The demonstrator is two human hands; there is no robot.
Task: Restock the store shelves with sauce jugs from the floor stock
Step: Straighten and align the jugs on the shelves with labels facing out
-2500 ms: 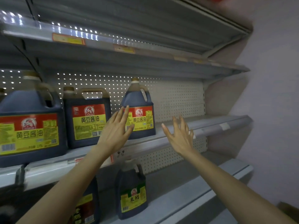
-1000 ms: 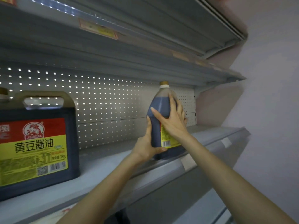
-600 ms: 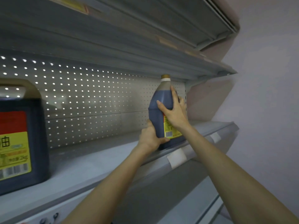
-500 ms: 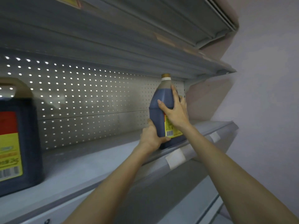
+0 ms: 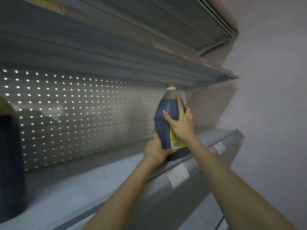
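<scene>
A dark sauce jug (image 5: 163, 123) with a brown cap and a red and yellow label stands upright near the right end of the grey metal shelf (image 5: 103, 178), close to its front edge. My left hand (image 5: 156, 151) grips the jug's lower left corner, thumb across the front. My right hand (image 5: 180, 124) holds the jug's upper right side, fingers spread over its face. The jug's handle is hidden from me.
A second large dark jug (image 5: 10, 165) stands at the far left of the same shelf. A perforated back panel (image 5: 79, 117) runs behind. Another shelf (image 5: 132, 52) hangs close above the cap. A pale wall (image 5: 272, 113) closes off the right side.
Both hands, open and apart in front of the shelf 2.5 s ago, now hold the jug. The jug has shifted along the shelf to the right end; the view has followed.
</scene>
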